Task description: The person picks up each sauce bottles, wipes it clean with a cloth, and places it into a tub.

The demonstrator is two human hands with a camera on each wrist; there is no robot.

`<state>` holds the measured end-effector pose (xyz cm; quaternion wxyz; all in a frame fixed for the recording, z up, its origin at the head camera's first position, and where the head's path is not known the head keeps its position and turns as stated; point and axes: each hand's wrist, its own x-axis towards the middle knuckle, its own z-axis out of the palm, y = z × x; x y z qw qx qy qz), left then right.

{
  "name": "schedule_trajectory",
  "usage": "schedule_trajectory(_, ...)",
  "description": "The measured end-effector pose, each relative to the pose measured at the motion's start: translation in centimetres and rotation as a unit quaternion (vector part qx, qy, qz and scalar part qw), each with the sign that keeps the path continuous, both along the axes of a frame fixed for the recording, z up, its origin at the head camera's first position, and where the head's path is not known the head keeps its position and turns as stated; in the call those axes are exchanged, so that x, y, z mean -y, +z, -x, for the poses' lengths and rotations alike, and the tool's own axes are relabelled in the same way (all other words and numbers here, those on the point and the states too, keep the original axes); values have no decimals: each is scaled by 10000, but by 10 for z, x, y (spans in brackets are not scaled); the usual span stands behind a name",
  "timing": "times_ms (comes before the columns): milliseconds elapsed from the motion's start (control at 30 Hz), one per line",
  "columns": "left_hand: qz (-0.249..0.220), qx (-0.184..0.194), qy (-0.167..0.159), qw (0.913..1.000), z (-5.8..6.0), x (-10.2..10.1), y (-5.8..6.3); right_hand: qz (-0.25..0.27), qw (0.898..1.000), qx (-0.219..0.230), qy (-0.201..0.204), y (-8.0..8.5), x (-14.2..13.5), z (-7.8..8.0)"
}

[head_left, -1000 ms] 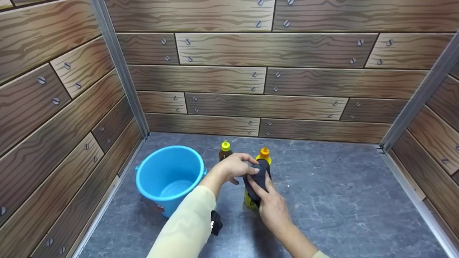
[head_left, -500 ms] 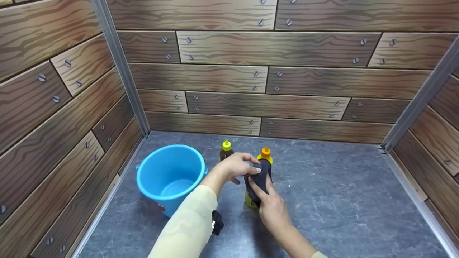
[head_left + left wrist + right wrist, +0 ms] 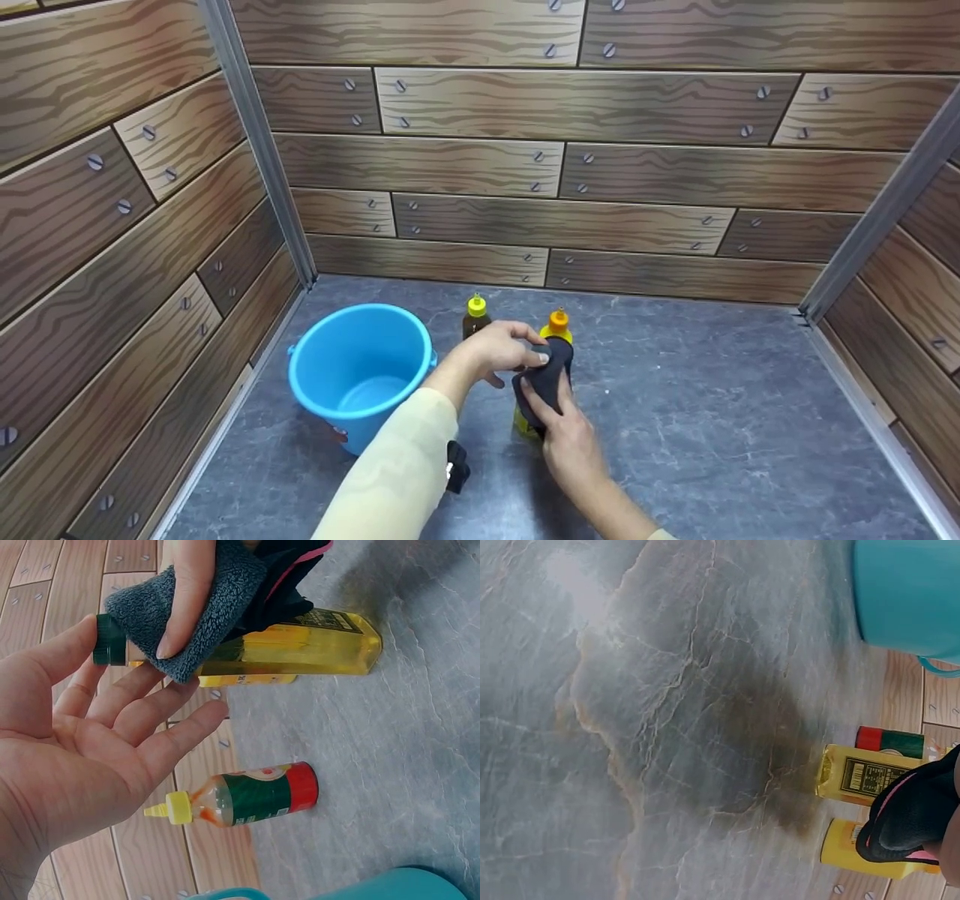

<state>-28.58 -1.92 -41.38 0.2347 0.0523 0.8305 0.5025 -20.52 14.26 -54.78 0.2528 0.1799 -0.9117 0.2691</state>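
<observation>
A clear bottle of yellow oil [image 3: 330, 649] stands upright on the grey surface, its green cap [image 3: 110, 641] at the top. My left hand [image 3: 495, 351] pinches that cap with the thumb and a finger; its other fingers spread beside the neck. With my right hand [image 3: 576, 450] I hold a dark cloth [image 3: 553, 379] round the upper part of the bottle. The cloth is grey terry on one side and black with pink edging on the other. In the right wrist view, most of the right hand lies beyond the frame edge.
Left of the hands stands a blue bucket [image 3: 319, 367]. A sauce bottle [image 3: 259, 795] with a yellow nozzle cap is behind the left hand. Just behind the oil is a yellow bottle [image 3: 840, 851] with an orange cap. Wood-patterned walls [image 3: 465, 169] enclose the surface.
The head view has shifted slightly. Both hands stay at the oil bottle with almost the same hold; the cloth and the other things stay in place.
</observation>
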Motion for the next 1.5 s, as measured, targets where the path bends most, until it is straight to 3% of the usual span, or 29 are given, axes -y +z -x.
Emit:
schedule_trajectory(400, -19, -4, 2, 10000, -1, 0, 0, -28, 9999, 136, 83, -8, -2, 0)
schedule_trajectory(833, 26, -33, -58, 10000, -2, 1, 1, 75, 9993, -351, 134, -16, 0, -1)
schedule_trajectory(1500, 56, -44, -29, 10000, 0, -1, -2, 209, 9989, -388, 166, -20, 1, -1)
